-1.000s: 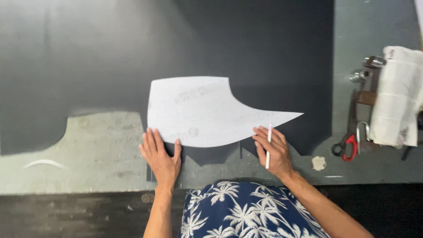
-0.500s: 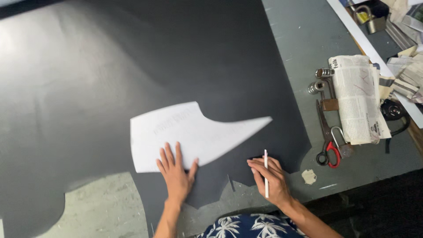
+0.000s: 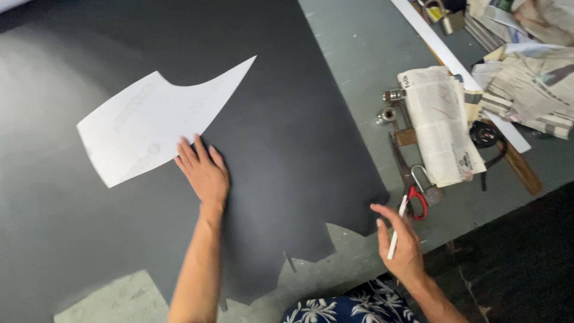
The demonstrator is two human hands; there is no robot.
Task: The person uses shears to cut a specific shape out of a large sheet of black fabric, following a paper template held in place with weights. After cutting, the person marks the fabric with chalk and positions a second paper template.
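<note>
Fingers of left hand [image 3: 202, 170] spread flat on white paper pattern [image 3: 152, 116]; right hand [image 3: 402, 242] grips thin white marking pencil [image 3: 397, 230].

Under my left hand [image 3: 203, 173] lies a white paper pattern [image 3: 146, 122], matt and smooth, on a dark sheet [image 3: 287, 137] with a dull, leathery look. My right hand [image 3: 403, 245] grips a slim white marking stick [image 3: 397, 230], chalky in finish. The tabletop [image 3: 359, 48] is scuffed grey paint. Nearby: crumpled newsprint [image 3: 442, 122], and metal scissors [image 3: 409, 179] with glossy red plastic handles.
</note>
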